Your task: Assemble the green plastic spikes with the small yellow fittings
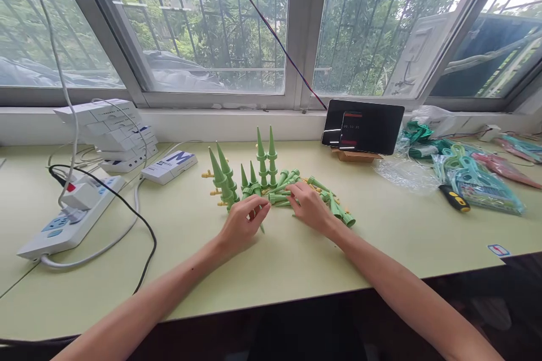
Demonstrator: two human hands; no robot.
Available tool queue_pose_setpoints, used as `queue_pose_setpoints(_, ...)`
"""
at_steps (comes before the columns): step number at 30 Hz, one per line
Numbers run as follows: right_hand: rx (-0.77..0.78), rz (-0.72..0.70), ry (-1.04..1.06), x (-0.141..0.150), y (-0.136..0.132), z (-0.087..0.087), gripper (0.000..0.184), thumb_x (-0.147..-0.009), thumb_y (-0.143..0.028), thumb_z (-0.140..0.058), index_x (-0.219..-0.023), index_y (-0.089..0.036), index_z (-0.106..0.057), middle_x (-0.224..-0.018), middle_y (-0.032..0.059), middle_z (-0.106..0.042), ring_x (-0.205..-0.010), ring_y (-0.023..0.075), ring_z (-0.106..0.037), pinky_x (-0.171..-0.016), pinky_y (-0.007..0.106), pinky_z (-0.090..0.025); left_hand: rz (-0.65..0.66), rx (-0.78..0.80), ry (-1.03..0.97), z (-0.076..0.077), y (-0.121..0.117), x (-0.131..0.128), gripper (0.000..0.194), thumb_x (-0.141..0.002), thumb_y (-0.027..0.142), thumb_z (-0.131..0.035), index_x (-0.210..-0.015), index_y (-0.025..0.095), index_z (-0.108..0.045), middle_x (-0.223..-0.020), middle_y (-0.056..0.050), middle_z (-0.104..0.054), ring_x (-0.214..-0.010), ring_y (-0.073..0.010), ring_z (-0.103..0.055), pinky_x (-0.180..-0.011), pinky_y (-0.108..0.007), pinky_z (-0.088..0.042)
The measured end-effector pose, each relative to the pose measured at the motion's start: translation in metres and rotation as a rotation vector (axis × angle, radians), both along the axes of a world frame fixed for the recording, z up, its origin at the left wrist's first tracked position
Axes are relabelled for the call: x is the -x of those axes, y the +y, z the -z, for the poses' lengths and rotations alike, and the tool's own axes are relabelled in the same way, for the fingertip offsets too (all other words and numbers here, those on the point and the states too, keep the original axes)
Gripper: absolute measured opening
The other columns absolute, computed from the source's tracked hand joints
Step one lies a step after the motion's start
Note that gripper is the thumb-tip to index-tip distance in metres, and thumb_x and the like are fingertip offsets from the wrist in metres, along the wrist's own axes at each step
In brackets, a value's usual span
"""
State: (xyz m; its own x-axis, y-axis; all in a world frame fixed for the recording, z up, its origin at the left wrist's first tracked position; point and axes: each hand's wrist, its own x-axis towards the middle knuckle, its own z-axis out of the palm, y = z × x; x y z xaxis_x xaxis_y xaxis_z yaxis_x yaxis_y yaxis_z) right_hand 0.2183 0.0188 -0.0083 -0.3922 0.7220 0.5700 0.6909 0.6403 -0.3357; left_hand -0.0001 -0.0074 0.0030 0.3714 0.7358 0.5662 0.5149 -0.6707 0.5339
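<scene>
A heap of green plastic cone spikes with small yellow fittings lies on the pale green table, some standing upright, others lying flat. My left hand is closed in a pinch on one green spike at the front of the heap, whose tip points down toward me. My right hand rests on the lying spikes at the right side of the heap, fingers curled over them; I cannot make out whether it grips one.
A white power strip with plugs and cables lies at the left, beside stacked white boxes. A dark tablet leans at the back. Bagged green parts and a yellow-black tool lie at the right. Windows stand behind.
</scene>
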Motion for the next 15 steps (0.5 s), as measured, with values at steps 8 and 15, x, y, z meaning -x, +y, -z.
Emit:
queue_pose_setpoints(8,-0.013,-0.09,-0.03,0.008,-0.004,-0.001,0.023,-0.093,-0.013,-0.051,-0.113,-0.019,-0.061,-0.099,0.0111,-0.064,-0.095,0.0276,-0.056,-0.083,0.043,-0.052,-0.003,-0.022,0.018,0.0,0.0,0.0,0.018,-0.096,0.028,-0.052,-0.087,0.018,-0.064,-0.071,0.0,-0.059,-0.056,-0.0095,-0.05,-0.053,-0.021,-0.042)
queue_pose_setpoints(15,0.003,-0.154,-0.036,0.014,-0.008,-0.001,0.038,-0.091,-0.018,-0.059,-0.129,-0.019,-0.054,-0.117,0.0122,-0.062,-0.109,0.028,-0.052,-0.097,0.045,-0.048,-0.005,-0.032,0.019,-0.001,0.0,0.0,0.017,-0.096,0.027,-0.053,-0.086,0.018,-0.065,-0.07,0.001,-0.058,-0.055,-0.0092,-0.048,-0.054,-0.021,-0.041)
